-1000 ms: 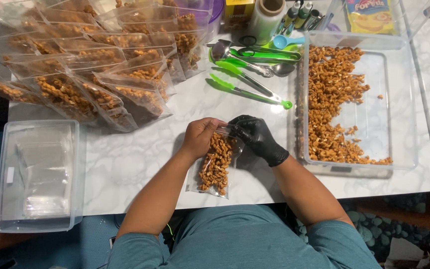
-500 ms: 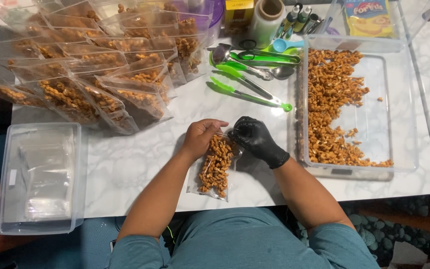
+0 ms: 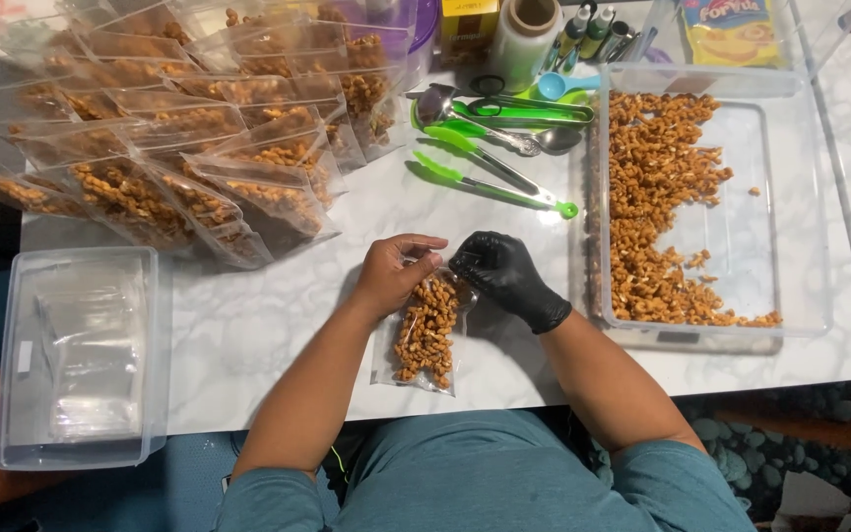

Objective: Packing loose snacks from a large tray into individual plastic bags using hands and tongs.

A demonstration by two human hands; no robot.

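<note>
Both hands pinch shut the top of a small clear bag of orange-brown snack pieces at the near edge of the marble table.

At far left sits a clear tub of empty bags (image 3: 76,355); behind it the filled bags (image 3: 189,158) lie fanned in overlapping rows. The bare left hand (image 3: 393,271) grips the top left corner of the snack bag (image 3: 424,330), which lies flat on the table (image 3: 248,325), and the black-gloved right hand (image 3: 500,271) pinches the seal just beside it. Sealing well likely means pressing along the whole strip, with no crumbs caught. Green tongs (image 3: 494,182) lie beyond; the clear snack bin (image 3: 711,212) stands at right.
</note>
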